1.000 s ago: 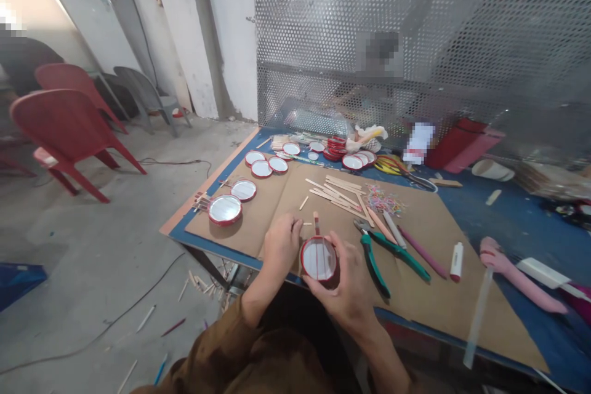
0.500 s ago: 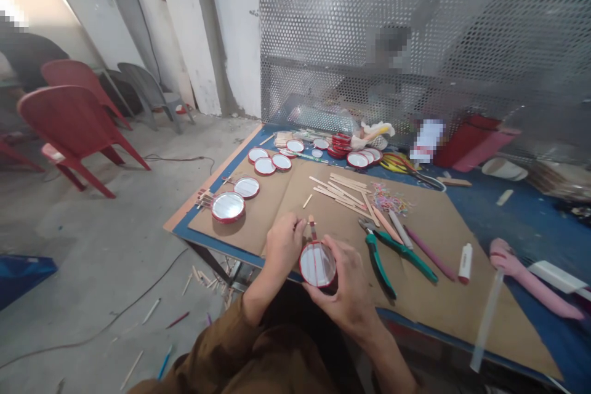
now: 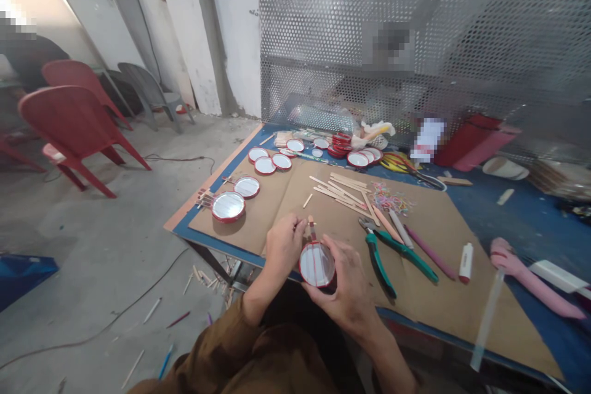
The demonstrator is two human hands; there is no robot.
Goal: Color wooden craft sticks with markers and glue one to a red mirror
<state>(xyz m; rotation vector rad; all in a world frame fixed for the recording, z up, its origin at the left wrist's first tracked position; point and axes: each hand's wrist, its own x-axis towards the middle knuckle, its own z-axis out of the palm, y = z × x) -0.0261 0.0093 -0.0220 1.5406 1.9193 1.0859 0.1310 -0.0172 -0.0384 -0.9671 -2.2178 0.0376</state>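
Note:
A small toy banjo (image 3: 316,265), with a round red-rimmed body, pale face and wooden stick neck, is held at the table's front edge. Thin bands run down its face. My right hand (image 3: 348,280) curls round the right side of the body, thumb below and fingers above. Beside the neck, my left hand (image 3: 286,243) pinches the end of a small crosswise wooden peg; the fingertips partly hide it. Green-handled cutting pliers (image 3: 379,265) lie open to the right of my right hand.
Cardboard (image 3: 286,197) covers much of the blue table. On it are finished-looking toy banjos (image 3: 228,206), round red-rimmed discs (image 3: 265,165), wooden sticks (image 3: 339,194), coloured rubber bands (image 3: 390,198) and a white tube (image 3: 466,263). A pink glue gun (image 3: 530,283) lies right. Behind stands a perforated metal screen (image 3: 314,24).
Hardly anything differs. Both hands keep their hold, and the toy banjo has shifted very slightly to the left.

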